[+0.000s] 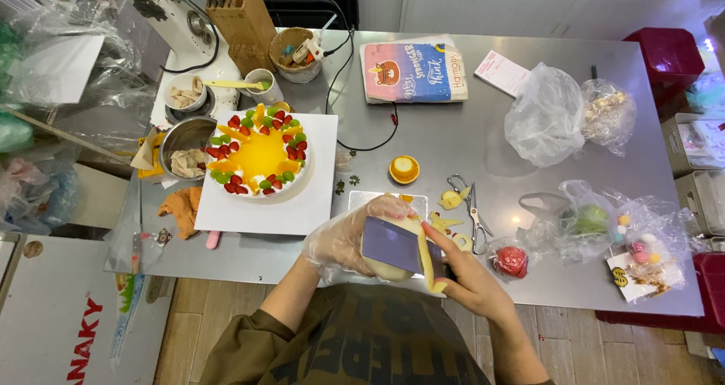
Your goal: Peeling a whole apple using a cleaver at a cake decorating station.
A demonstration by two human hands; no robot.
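**Two hands on a pale lump and a flat card at the table's near edge**

The left hand (343, 238), in a loose clear plastic glove, curls around a pale cream lump (393, 268) and a flat grey-blue card (391, 244) that lies against it. The bare right hand (468, 272) comes in from the other side, fingers closed on the card's right edge, where a yellow strip (429, 268) hangs down. Both are held just above the near edge of the steel table (453, 136).

To the left, a fruit-topped cake (258, 157) sits on a white square board (306, 204). Behind it stand a metal bowl (185, 140) holding crumpled paper, a white cup (260, 83) with a yellow-handled tool, and a woven basket (296, 54) of small items.

Just right of the hands lie scissors (470, 204) among yellow cut-out shapes (451, 198); a small orange dish (404, 169) stands beyond. Further right are a red ball in wrap (512, 261) and several clear bags (544, 113). A printed paper bag (411, 72) lies at the far side.
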